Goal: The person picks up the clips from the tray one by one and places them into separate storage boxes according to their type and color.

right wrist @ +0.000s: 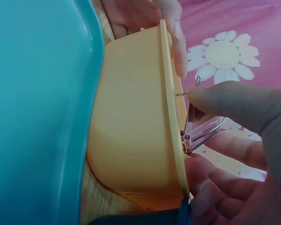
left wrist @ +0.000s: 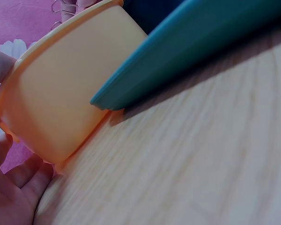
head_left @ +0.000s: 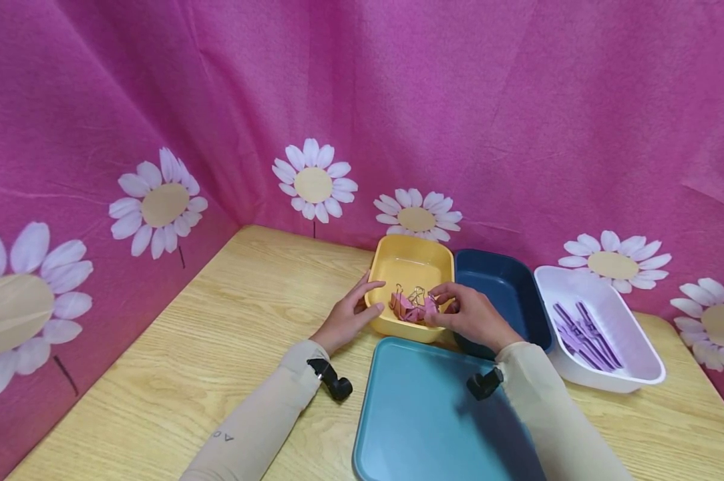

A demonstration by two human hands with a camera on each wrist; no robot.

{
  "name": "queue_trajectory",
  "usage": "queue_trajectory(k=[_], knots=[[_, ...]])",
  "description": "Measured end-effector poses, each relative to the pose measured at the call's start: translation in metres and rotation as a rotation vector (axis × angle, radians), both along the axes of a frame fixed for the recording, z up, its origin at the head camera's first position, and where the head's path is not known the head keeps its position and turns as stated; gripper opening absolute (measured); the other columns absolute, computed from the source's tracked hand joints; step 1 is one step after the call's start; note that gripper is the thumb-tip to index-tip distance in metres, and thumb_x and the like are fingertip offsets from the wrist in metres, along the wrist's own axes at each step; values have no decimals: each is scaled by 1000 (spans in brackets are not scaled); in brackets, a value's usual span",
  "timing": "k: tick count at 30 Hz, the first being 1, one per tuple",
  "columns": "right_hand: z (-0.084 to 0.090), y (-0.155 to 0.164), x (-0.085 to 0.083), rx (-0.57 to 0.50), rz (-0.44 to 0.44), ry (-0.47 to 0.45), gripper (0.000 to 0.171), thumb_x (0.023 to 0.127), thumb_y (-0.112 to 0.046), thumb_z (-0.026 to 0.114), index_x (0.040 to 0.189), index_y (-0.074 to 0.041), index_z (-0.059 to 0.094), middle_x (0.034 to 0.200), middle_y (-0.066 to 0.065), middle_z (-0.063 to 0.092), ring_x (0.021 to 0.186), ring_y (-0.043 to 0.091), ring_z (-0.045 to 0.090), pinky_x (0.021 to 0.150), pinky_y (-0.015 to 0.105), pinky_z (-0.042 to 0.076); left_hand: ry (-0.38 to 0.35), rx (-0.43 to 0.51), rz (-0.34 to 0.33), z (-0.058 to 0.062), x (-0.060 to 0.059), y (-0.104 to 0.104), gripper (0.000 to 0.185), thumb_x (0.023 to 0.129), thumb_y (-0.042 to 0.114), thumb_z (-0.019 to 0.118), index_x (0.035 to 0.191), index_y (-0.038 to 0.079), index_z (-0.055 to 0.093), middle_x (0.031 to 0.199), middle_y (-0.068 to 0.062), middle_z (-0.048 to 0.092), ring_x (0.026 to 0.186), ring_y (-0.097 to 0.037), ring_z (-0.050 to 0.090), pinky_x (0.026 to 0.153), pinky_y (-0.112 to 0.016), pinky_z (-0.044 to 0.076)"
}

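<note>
Pink binder clips (head_left: 405, 308) with wire handles lie heaped in the near end of a yellow bin (head_left: 411, 257). My left hand (head_left: 348, 316) holds the bin at its left side, with a finger over the rim and other fingers against the outer wall (left wrist: 65, 89). Over the near right corner of the bin, my right hand (head_left: 473, 314) pinches a binder clip (right wrist: 196, 133) between thumb and fingers. The wire handles of that clip stick out by the thumb in the right wrist view. Part of the clip is hidden behind the bin's rim and the fingers.
Right of the yellow bin stands a dark blue bin (head_left: 500, 284), then a white bin (head_left: 629, 334) with several purple forks (head_left: 587, 337). A teal tray (head_left: 428, 414) lies in front, under the right forearm. A pink flowered curtain (head_left: 362, 100) hangs behind the wooden table (head_left: 266, 287).
</note>
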State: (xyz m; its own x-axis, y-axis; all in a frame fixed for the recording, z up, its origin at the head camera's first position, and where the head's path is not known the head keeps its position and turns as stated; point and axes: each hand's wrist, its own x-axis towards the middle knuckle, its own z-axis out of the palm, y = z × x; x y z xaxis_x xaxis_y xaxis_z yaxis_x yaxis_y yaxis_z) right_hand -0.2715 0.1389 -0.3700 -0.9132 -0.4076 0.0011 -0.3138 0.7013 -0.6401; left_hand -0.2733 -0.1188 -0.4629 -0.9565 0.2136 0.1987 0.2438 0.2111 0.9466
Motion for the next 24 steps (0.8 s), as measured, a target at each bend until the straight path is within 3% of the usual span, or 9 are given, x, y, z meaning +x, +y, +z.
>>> queue_trajectory(k=[19,24], knots=[[-1,1,0,-17,10,-10,44,83,-29,76,121,-11,61,110,12,61,91,25,53,73,30,51,4,11,-4,-2,-1,0,44,96,30,61,138,33,50,161,7,14,141,-16,27,112,-32,31],[0,0,0,-16,11,-4,44,84,-28,76,121,-9,61,111,13,62,91,25,54,74,31,51,-1,12,-12,9,6,1,46,97,24,59,142,23,48,161,2,13,143,-22,24,113,-37,29]])
